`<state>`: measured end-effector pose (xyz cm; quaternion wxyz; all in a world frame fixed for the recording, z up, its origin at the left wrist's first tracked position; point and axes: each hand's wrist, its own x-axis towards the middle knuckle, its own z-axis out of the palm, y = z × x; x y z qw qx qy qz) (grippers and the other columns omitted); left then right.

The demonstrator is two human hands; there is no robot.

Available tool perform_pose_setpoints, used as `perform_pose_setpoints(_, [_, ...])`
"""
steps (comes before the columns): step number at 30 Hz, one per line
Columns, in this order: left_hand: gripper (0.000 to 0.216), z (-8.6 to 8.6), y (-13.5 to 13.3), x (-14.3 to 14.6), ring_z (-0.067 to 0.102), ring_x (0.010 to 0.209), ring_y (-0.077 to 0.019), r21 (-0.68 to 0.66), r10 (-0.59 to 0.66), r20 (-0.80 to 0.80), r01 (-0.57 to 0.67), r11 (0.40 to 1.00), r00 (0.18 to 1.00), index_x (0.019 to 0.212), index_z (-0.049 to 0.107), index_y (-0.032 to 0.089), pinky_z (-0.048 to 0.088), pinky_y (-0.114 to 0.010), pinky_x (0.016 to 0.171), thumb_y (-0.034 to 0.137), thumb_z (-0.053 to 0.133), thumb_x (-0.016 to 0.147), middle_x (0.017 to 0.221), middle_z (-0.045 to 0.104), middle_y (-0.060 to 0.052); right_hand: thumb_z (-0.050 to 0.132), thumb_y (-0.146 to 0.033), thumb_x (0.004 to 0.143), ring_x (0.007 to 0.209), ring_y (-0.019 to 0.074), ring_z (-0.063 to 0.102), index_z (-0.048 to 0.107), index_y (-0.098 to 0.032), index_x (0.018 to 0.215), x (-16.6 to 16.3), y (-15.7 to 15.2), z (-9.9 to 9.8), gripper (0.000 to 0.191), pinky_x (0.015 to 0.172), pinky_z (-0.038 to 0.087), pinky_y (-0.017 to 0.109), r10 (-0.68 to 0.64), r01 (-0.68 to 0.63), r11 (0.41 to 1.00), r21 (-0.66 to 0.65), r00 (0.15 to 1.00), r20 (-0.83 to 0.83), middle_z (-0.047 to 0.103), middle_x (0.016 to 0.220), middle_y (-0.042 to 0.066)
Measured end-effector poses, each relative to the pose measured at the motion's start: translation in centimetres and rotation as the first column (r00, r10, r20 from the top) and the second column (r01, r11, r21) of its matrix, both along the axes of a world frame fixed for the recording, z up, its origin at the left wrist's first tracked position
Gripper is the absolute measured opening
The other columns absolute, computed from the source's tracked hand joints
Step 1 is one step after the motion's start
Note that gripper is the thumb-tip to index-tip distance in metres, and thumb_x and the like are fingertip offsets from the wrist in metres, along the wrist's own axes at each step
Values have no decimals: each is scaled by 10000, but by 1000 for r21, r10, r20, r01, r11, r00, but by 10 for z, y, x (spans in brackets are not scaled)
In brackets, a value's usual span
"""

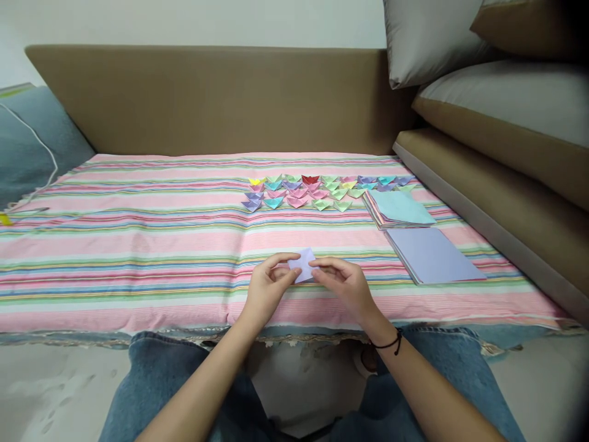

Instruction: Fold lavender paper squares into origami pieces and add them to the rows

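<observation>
A small folded piece of lilac paper (302,265) is held up between my two hands, just above the striped cloth. My left hand (272,279) pinches its left side between thumb and fingers. On the opposite side, my right hand (343,279) grips the paper's right edge with thumb and forefinger. Beyond my hands, several folded paper boats (297,201) in pink, green, blue, purple, red and yellow stand in rows. To the right lie a stack of lilac paper sheets (435,255) and, behind it, a stack topped with light blue paper (401,207).
The pink striped cloth (184,245) covers the seat up to a brown backrest (221,101). Grey and brown cushions (510,110) are piled on the right. At the far left are a white cable (39,138) and a yellow-handled tool (5,219), partly cut off.
</observation>
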<state>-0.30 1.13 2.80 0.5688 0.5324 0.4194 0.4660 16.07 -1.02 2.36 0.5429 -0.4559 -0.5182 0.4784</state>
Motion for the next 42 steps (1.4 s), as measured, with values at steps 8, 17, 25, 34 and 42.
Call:
perform_pose_setpoints(8, [201, 5, 3, -4, 593, 625, -119, 48, -24, -36, 26, 999, 999, 775, 661, 141, 497, -222, 601, 261, 748, 640, 659, 627, -8, 790, -291, 593, 781, 218, 665, 688, -191, 833, 6, 3, -8, 280, 710, 561, 356, 50, -50, 999, 16, 998, -28, 694, 830, 52])
perform_pose_setpoints(17, [190, 11, 6, -11, 593, 703, -135, 143, -159, -173, 185, 972, 972, 782, 680, 143, 477, -223, 618, 265, 743, 650, 829, 633, -49, 778, -276, 607, 784, 225, 676, 697, -182, 817, 10, 1, -6, 244, 711, 571, 371, 94, -94, 996, 11, 996, 1, 707, 840, 58])
perform_pose_setpoints(25, [220, 3, 1, -8, 525, 504, -92, 56, -129, -256, 148, 987, 958, 753, 655, 131, 387, -189, 476, 311, 735, 656, 596, 612, -10, 748, -286, 646, 772, 211, 680, 699, -183, 837, 10, -1, -6, 223, 707, 571, 349, 108, -108, 994, 8, 994, 31, 714, 820, 55])
perform_pose_setpoints(34, [178, 8, 1, -4, 596, 574, -121, 34, -69, -171, 76, 997, 983, 664, 699, 142, 463, -201, 537, 284, 778, 590, 651, 687, -33, 724, -292, 665, 765, 197, 674, 701, -186, 842, 10, 0, -1, 208, 692, 563, 328, 96, -95, 995, -31, 995, 16, 718, 837, 58])
perform_pose_setpoints(42, [179, 1, -1, -2, 548, 524, -81, 65, -42, -215, 58, 996, 976, 666, 657, 138, 413, -175, 483, 274, 762, 616, 624, 646, -12, 732, -313, 652, 729, 204, 668, 682, -181, 807, 7, -2, -6, 209, 653, 553, 335, 46, -45, 998, -32, 999, 22, 704, 798, 64])
